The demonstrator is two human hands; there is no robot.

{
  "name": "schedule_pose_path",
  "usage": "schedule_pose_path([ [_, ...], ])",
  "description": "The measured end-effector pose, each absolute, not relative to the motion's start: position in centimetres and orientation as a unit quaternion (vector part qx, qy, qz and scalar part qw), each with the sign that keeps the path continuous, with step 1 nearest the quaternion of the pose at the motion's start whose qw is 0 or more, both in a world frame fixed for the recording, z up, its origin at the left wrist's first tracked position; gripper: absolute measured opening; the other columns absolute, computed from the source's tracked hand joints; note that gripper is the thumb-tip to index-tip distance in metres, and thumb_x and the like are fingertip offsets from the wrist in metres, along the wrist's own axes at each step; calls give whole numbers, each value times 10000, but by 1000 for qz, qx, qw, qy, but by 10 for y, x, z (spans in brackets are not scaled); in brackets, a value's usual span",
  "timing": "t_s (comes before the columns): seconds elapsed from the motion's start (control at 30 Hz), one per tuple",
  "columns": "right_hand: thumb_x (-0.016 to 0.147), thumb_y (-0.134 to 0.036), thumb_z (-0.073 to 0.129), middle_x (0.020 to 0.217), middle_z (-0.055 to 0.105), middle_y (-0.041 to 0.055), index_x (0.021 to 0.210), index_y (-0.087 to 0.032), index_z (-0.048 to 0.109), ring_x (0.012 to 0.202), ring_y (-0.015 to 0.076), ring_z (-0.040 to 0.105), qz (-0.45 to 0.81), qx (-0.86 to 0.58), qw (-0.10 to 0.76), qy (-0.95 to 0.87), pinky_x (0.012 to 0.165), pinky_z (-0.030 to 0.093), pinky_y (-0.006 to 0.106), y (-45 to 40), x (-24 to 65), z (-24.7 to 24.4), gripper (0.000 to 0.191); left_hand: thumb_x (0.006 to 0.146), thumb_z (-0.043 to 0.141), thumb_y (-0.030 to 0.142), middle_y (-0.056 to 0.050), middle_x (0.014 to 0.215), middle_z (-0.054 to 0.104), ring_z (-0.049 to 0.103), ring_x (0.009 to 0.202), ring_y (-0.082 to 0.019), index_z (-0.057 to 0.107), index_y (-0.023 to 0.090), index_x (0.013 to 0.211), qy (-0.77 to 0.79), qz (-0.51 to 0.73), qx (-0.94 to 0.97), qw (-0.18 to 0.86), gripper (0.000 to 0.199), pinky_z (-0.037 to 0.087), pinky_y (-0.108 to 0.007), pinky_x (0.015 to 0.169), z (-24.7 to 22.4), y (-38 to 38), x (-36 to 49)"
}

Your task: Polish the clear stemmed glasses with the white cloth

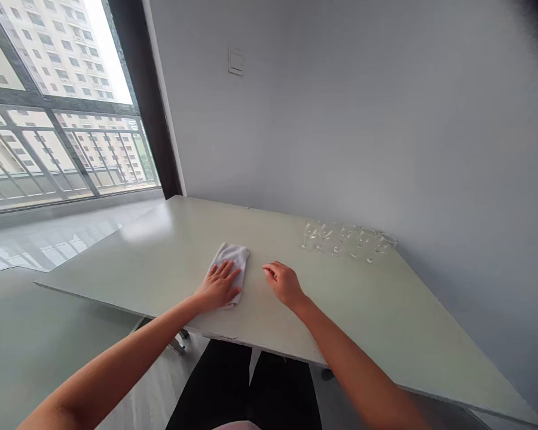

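Observation:
A folded white cloth [241, 255] lies on the pale table, left of its middle. My left hand [218, 286] rests flat on this cloth, palm down with the fingers spread. To the right of the cloth, my right hand [283, 282] is loosely closed just above the tabletop, fingers curled inward. Nothing shows in its grip, and it is apart from the cloth. Farther back on the right stand several clear stemmed glasses [325, 232], grouped near the wall edge of the table. Their outlines partly overlap.
The pale table [363, 322] reaches back to a grey wall [341, 119] with a light switch [235, 61]. A second light-coloured surface [40, 340] stands lower at the left. Beyond are a large window and a railing [103, 152]. My legs are beneath the front edge.

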State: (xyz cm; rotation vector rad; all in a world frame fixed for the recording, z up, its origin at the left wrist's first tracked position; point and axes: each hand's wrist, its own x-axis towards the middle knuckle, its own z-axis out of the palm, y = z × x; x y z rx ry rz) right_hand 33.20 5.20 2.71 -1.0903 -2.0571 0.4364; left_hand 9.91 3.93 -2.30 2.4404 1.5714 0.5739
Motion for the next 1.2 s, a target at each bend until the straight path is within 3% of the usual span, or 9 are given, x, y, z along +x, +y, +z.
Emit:
schedule_pose_path([
  [0.13, 830, -181, 397, 1199, 560, 96, 1114, -167, 577, 1103, 184, 523, 229, -444, 353, -791, 912, 436, 321, 45, 297, 18, 336, 871, 350, 283, -91, 1263, 469, 424, 1193, -198, 439, 231, 1208, 480, 515, 683, 195, 352, 327, -400, 1003, -26, 14, 169],
  [0.27, 863, -312, 411, 1397, 337, 183, 1285, -59, 424, 1314, 270, 266, 165, -465, 202, -846, 1068, 241, 440, 39, 291, -7, 492, 842, 424, 259, -70, 1191, 470, 427, 1155, -188, 449, 229, 1120, 500, 667, 514, 204, 281, 342, -375, 987, -18, -3, 189],
  [0.37, 890, -441, 344, 1440, 254, 163, 1343, -68, 342, 1344, 279, 171, 110, -442, 140, -879, 1090, 153, 472, 40, 309, -16, 587, 823, 458, 294, -69, 1184, 468, 446, 1108, -198, 450, 224, 1097, 546, 657, 464, 233, 283, 352, -390, 965, -13, -5, 182],
  [0.63, 893, -531, 251, 1469, 188, 108, 1388, -121, 275, 1358, 235, 134, 106, -436, 82, -890, 1104, 138, 422, 49, 418, -16, 643, 814, 482, 351, -72, 1179, 471, 453, 1101, -204, 410, 242, 1127, 546, 625, 488, 269, 340, 394, -376, 904, -15, -2, 184],
  [0.77, 885, -555, 228, 1463, 213, 96, 1390, -141, 278, 1356, 220, 146, 93, -515, 71, -849, 1105, 140, 407, 54, 499, -22, 656, 800, 500, 365, -75, 1161, 485, 459, 1097, -210, 402, 245, 1142, 552, 609, 488, 293, 376, 406, -379, 883, -16, 0, 184],
  [1.0, 888, -508, 202, 1456, 227, 126, 1367, -67, 312, 1351, 225, 170, 28, -710, 30, -703, 1097, 170, 370, 45, 652, -29, 660, 791, 513, 368, -62, 1152, 502, 466, 1102, -212, 405, 265, 1150, 570, 592, 478, 309, 389, 405, -383, 880, -15, -1, 181],
  [1.2, 891, -475, 167, 1460, 227, 115, 1381, -68, 275, 1344, 248, 186, -8, -820, 11, -572, 1081, 199, 400, -15, 707, -43, 646, 780, 525, 385, -53, 1144, 511, 488, 1078, -210, 421, 273, 1137, 577, 589, 449, 344, 388, 394, -383, 886, -15, -1, 179],
])
